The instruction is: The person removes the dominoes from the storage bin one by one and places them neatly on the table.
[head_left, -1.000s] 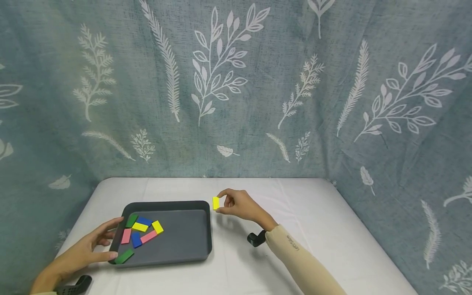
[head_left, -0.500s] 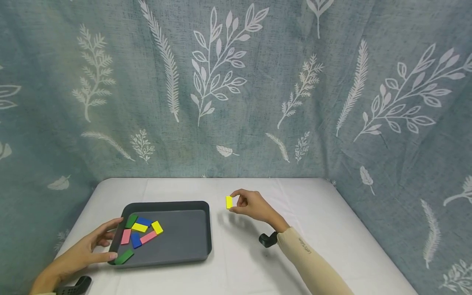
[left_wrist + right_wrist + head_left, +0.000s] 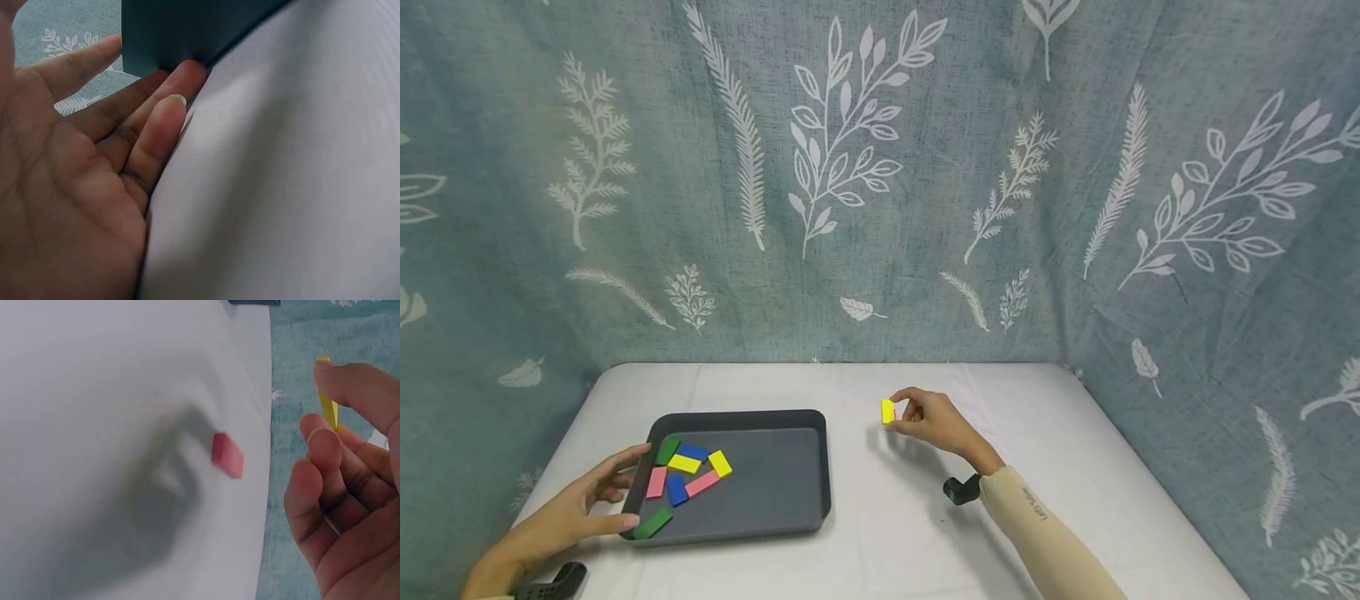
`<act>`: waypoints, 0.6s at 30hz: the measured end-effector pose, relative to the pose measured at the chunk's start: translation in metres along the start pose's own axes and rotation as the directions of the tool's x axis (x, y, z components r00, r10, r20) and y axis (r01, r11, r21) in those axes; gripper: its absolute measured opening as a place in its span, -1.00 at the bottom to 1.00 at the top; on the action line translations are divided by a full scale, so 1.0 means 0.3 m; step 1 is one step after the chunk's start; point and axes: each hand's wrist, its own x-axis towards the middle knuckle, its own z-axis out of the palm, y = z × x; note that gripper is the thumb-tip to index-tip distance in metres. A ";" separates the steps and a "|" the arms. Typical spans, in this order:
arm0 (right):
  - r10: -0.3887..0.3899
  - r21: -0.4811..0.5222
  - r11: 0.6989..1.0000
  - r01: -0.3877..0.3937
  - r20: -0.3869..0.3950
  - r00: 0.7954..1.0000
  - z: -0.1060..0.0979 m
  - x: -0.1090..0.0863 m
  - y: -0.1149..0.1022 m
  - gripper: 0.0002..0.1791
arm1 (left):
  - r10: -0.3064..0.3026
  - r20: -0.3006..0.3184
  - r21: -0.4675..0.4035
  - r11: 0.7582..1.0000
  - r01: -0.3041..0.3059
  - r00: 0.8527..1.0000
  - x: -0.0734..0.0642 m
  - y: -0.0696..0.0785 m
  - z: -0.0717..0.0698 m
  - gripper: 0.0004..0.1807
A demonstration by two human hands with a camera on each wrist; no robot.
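Observation:
My right hand (image 3: 936, 421) pinches a yellow block (image 3: 887, 412) between thumb and fingertips, raised over the white table right of the tray. In the right wrist view the yellow block (image 3: 328, 403) shows edge-on beside the thumb. A pink block (image 3: 227, 455) lies on the cloth below; in the head view it is mostly hidden behind the yellow one. At the dark grey tray (image 3: 760, 500), my left hand (image 3: 568, 504) rests against the left end, thumb and forefinger at the rim. The left wrist view shows loosely bent fingers touching the outer tray wall (image 3: 169, 37).
Inside the tray's left half lie several flat blocks, among them a green block (image 3: 653, 523), a blue block (image 3: 676, 489), a pink block (image 3: 703, 482) and a yellow block (image 3: 720, 463). A leaf-patterned curtain (image 3: 925, 317) stands behind the table (image 3: 1075, 483).
My right hand has moved right, away from the tray, carrying the yellow block. A bit of pink now shows behind that block. The left hand and tray stay put.

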 end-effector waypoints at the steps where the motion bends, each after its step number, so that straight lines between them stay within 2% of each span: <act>1: 0.004 -0.004 1.000 -0.004 -0.003 1.000 -0.002 -0.001 0.009 -0.50 | 0.004 0.000 0.002 1.000 -0.004 1.000 0.000 -0.001 -0.001 0.05; 12: 0.068 -0.037 0.997 -0.068 -0.013 0.998 -0.010 -0.012 0.105 -0.54 | 0.035 0.000 0.006 0.999 -0.035 0.999 -0.001 -0.004 -0.007 0.04; 18: 0.110 -0.027 0.994 -0.110 0.001 0.994 -0.008 -0.013 0.138 -0.52 | 0.005 -0.001 0.003 1.000 -0.005 1.000 0.002 -0.004 -0.003 0.07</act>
